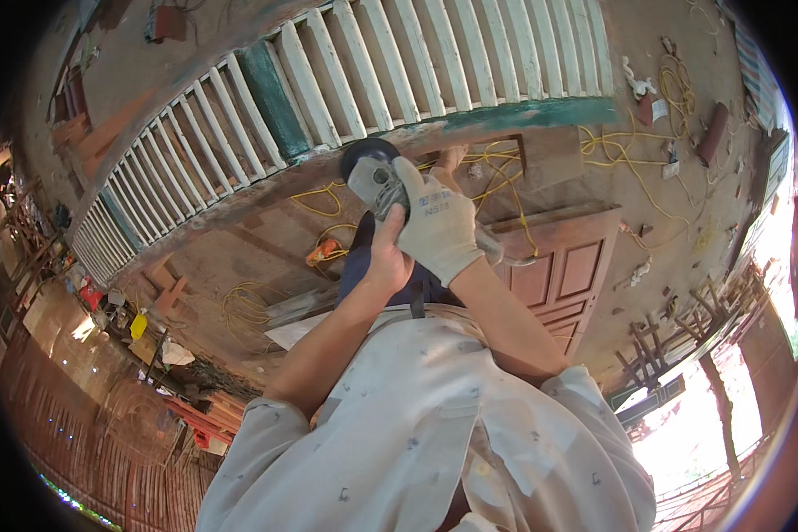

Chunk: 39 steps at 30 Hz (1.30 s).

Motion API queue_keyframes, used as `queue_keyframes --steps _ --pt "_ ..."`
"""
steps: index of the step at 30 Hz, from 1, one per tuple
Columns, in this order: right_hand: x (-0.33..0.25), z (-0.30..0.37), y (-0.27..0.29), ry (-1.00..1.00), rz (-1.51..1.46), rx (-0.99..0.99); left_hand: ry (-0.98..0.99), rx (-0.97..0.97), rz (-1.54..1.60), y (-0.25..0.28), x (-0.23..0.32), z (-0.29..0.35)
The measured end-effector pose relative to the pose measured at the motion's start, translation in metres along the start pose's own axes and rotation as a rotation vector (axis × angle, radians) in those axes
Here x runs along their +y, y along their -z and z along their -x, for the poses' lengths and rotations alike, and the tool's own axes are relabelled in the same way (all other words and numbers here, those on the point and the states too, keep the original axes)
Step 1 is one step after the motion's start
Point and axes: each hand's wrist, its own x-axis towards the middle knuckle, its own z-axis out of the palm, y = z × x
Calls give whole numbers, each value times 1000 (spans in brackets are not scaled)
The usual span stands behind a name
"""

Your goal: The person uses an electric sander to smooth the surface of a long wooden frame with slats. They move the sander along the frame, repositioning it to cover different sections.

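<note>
Both my hands are on an angle grinder (370, 188) with a grey head and a dark round disc. My right hand (438, 222), in a whitish knit glove, wraps round its body. My bare left hand (388, 254) grips it from the left, thumb up along the side; its other fingers are mostly hidden. Beyond the hands lies a long louvered shutter (270, 102) with white slats and a green frame. Along its near rail much of the green gives way to bare brown. The disc overlaps this rail; whether it touches, I cannot tell.
Yellow cords (625, 155) trail over the dirt floor, some close by my legs. A brown panelled door (554, 266) lies to the right of me. Wood scraps (164, 293) and a yellow object (138, 326) lie at the left. Timber pieces (674, 341) are heaped at the right.
</note>
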Motion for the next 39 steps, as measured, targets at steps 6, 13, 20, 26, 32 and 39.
queue_keyframes --steps 6,13,20,26,32,39 --pt "51 6 17 -121 36 69 -9 -91 -71 -44 -29 -26" --pt "94 13 70 -294 -44 123 158 -107 -123 -103 -63 -59" --pt "106 22 62 -277 -108 244 205 -53 -192 -105 -65 -56" --pt "75 12 30 -147 -57 138 53 -17 -83 -74 -38 -33" --pt "122 14 69 -270 -51 150 80 -62 -137 -120 -77 -65" --pt "170 23 111 -440 2 300 365 -127 -318 -174 -101 -98"
